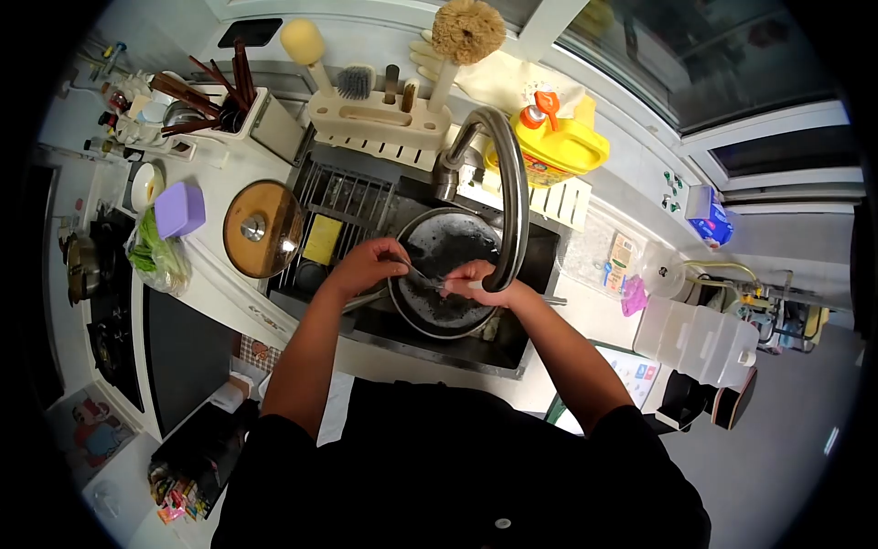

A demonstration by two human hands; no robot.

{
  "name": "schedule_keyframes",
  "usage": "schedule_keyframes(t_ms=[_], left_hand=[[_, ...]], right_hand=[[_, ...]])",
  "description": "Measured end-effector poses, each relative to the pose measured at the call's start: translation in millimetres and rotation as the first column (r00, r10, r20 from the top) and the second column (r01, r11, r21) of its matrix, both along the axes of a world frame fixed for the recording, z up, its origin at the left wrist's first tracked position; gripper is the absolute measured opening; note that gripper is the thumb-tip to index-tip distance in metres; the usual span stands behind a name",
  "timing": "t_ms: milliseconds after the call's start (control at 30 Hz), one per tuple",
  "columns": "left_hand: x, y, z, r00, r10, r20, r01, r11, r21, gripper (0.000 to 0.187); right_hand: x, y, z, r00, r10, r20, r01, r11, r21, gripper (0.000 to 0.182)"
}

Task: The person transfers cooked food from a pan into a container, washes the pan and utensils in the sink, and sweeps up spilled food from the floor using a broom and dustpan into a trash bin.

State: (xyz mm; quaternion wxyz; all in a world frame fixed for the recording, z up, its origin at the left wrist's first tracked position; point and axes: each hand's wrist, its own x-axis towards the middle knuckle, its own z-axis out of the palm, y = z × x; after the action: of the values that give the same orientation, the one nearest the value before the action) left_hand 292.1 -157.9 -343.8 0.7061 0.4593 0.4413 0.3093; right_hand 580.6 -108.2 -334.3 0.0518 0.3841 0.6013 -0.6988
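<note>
A round dark pan with suds and dark water in it sits in the sink. Over its left part, my left hand is closed, thumb and fingers pinched on a thin item too small to name. At the pan's right side my right hand is also closed, around something with a pale end that I cannot make out. Both hands are close together above the suds. The curved metal faucet arches over the pan and partly covers my right hand.
Left of the sink lie a yellow sponge on a rack, a round lid and a purple box. Behind stand a brush holder and a yellow jug. Clear plastic containers are at the right.
</note>
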Motion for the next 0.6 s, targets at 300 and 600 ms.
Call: schedule_keyframes(t_ms=[300, 600], left_hand=[[60, -25, -29, 0.951, 0.31, -0.002, -0.306, 0.936, -0.172, 0.052], [107, -16, -74, 0.886, 0.292, -0.359, -0.351, 0.93, -0.108, 0.019]], right_hand=[[17, -43, 2, 0.839, -0.337, 0.428, -0.008, 0.778, 0.628, 0.017], [29, -69, -30, 0.867, -0.422, 0.266, 0.307, 0.872, 0.382, 0.021]])
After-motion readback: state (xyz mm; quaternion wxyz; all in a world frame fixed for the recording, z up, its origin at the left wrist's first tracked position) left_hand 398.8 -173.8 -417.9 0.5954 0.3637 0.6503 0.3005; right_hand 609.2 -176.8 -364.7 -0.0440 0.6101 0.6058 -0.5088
